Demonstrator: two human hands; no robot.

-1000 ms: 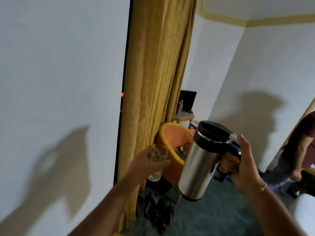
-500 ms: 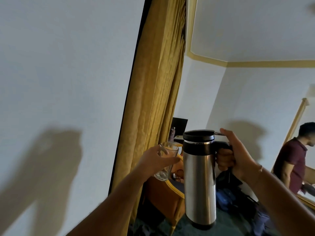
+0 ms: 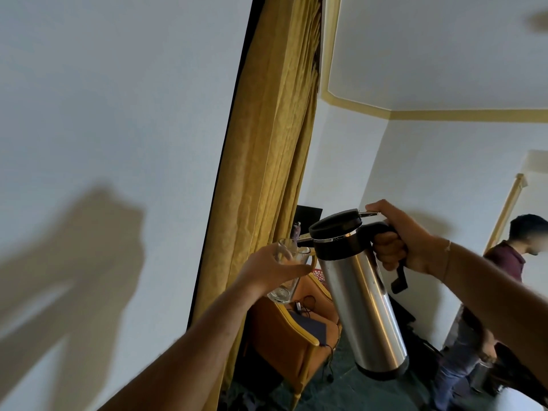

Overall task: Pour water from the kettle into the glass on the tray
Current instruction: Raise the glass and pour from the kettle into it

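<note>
Centre-right of frame: right hand (image 3: 406, 241) clenched round the black handle of the steel kettle (image 3: 363, 304), thumb up top on the lid lever. Kettle tipped w/ its top leaning left, black lid (image 3: 336, 222) slightly raised, spout right at the rim of the glass (image 3: 286, 269). Left hand (image 3: 267, 272), just left of centre, wraps the glass w/ fingers round its side; glass held in the air, tilted a bit toward the kettle, its base poking out below the hand. Can't tell if water's flowing or how much is in the glass. No tray in view. Behind the glass: gold curtain (image 3: 267, 173) running top to bottom mid-frame, orange chair (image 3: 292, 330) lower centre w/ cables and a dark flat item on the seat. White wall (image 3: 103, 114) fills the left, w/ arm shadows lower left. Another person (image 3: 501, 280) in a maroon shirt stands at the right edge.
</note>
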